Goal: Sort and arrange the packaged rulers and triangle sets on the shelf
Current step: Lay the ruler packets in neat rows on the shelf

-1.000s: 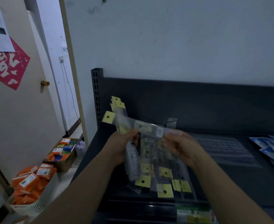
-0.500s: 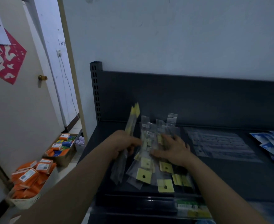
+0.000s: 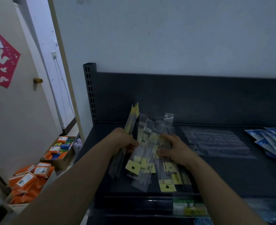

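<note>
A loose heap of clear ruler packs (image 3: 147,161) with yellow hang tabs lies on the dark shelf (image 3: 231,176), near its left end. My left hand (image 3: 123,142) grips a bundle of upright ruler packs (image 3: 131,117) whose yellow tops stick up behind it. My right hand (image 3: 173,148) grips several packs at the top of the heap with curled fingers. A flat stack of clear wide packs (image 3: 215,142) lies to the right of my right hand.
Blue-and-white packs (image 3: 273,142) fan out at the shelf's right edge. The shelf's back panel (image 3: 182,98) stands against a white wall. Left of the shelf, on the floor, are boxes of orange packages (image 3: 30,179) beside a closed door (image 3: 12,111).
A second ago both hands held a ruler pack up crosswise above the heap. Now the right hand is down gathering packs on the heap, and the left holds its bundle upright.
</note>
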`<action>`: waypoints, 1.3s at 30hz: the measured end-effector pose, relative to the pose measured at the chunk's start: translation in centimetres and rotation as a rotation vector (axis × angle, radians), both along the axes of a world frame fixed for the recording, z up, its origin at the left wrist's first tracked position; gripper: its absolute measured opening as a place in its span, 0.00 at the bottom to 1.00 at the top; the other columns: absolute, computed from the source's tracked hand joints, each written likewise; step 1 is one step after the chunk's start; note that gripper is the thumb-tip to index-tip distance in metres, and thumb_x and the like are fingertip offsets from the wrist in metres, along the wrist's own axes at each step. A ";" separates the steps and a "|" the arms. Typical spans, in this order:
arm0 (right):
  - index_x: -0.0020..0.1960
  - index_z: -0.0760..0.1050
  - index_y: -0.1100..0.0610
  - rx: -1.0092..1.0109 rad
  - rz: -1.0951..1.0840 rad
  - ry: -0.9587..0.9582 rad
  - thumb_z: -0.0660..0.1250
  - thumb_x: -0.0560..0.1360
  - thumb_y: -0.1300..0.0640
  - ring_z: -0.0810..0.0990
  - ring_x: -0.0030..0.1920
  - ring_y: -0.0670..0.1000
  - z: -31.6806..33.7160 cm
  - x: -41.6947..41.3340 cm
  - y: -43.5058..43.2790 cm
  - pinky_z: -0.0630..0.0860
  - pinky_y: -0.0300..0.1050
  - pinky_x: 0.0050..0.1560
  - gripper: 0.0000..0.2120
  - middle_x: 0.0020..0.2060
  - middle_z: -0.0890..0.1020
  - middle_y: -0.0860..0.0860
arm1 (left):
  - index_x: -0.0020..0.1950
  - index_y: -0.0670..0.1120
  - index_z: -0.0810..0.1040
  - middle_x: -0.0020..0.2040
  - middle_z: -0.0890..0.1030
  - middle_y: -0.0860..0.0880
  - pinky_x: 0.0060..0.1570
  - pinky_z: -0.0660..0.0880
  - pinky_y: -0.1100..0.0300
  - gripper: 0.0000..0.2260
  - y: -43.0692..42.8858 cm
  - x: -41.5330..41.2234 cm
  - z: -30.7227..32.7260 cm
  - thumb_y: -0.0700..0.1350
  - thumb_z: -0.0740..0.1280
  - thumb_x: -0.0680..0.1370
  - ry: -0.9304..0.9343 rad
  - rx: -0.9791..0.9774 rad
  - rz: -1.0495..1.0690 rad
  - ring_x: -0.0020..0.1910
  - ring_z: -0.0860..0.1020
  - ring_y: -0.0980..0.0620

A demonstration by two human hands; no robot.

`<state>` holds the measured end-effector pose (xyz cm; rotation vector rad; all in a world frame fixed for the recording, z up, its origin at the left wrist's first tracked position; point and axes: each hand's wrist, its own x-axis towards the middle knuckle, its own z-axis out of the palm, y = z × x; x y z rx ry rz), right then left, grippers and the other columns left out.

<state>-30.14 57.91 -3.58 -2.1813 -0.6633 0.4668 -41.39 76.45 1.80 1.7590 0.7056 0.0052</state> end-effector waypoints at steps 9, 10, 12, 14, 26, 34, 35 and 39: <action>0.59 0.78 0.55 0.424 -0.062 0.076 0.69 0.73 0.45 0.79 0.55 0.48 3.6 -1.8 2.0 0.75 0.46 0.58 0.19 0.54 0.81 0.49 | 0.54 0.39 0.77 0.45 0.81 0.41 0.40 0.79 0.55 0.15 0.8 -2.7 0.7 0.36 0.76 0.70 -0.135 -0.021 -0.045 0.41 0.80 0.46; 0.53 0.81 0.57 0.469 -0.053 0.157 0.71 0.71 0.46 0.80 0.47 0.47 4.1 -1.9 2.4 0.77 0.43 0.49 0.18 0.47 0.83 0.50 | 0.54 0.40 0.77 0.46 0.81 0.41 0.43 0.79 0.54 0.15 0.6 -3.0 0.7 0.37 0.76 0.69 -0.147 -0.026 -0.061 0.43 0.81 0.46; 0.49 0.80 0.65 0.524 -0.022 0.274 0.73 0.70 0.52 0.77 0.35 0.48 4.7 -2.0 3.0 0.73 0.40 0.34 0.17 0.36 0.81 0.54 | 0.53 0.39 0.77 0.47 0.82 0.40 0.49 0.79 0.51 0.15 0.1 -3.5 0.9 0.38 0.76 0.69 -0.176 -0.060 -0.106 0.46 0.81 0.44; 0.46 0.79 0.65 0.562 0.011 0.377 0.72 0.72 0.58 0.73 0.28 0.47 5.2 -2.3 3.2 0.69 0.37 0.27 0.10 0.29 0.78 0.52 | 0.54 0.37 0.78 0.50 0.83 0.39 0.54 0.79 0.47 0.17 -0.4 -3.8 0.9 0.43 0.76 0.69 -0.226 -0.176 -0.142 0.50 0.82 0.41; 0.49 0.77 0.61 0.698 -0.072 0.480 0.63 0.78 0.63 0.68 0.25 0.44 5.6 -0.8 1.7 0.63 0.34 0.21 0.05 0.36 0.79 0.54 | 0.51 0.41 0.80 0.45 0.85 0.42 0.37 0.80 0.56 0.05 -0.2 -3.8 -0.3 0.40 0.67 0.77 -0.330 -0.440 -0.051 0.38 0.83 0.47; 0.39 0.77 0.60 0.640 -0.011 0.364 0.69 0.75 0.60 0.68 0.24 0.45 6.7 -1.1 2.5 0.62 0.35 0.22 0.07 0.29 0.75 0.54 | 0.57 0.39 0.79 0.53 0.83 0.38 0.48 0.81 0.52 0.16 -1.1 -3.4 -0.3 0.40 0.71 0.71 -0.323 -0.448 -0.187 0.46 0.83 0.43; 0.36 0.76 0.60 0.657 -0.008 0.365 0.69 0.74 0.62 0.66 0.23 0.44 6.8 -1.1 2.5 0.61 0.34 0.21 0.08 0.27 0.73 0.53 | 0.57 0.39 0.79 0.53 0.83 0.38 0.47 0.81 0.52 0.17 -1.2 -3.4 -0.2 0.41 0.71 0.69 -0.325 -0.455 -0.191 0.45 0.83 0.43; 0.37 0.76 0.62 0.691 -0.055 0.408 0.69 0.74 0.62 0.64 0.21 0.43 7.0 -0.2 2.2 0.60 0.34 0.19 0.08 0.23 0.74 0.50 | 0.53 0.41 0.80 0.50 0.84 0.40 0.46 0.81 0.54 0.09 -0.9 -3.5 0.2 0.43 0.68 0.75 -0.325 -0.486 -0.145 0.44 0.83 0.45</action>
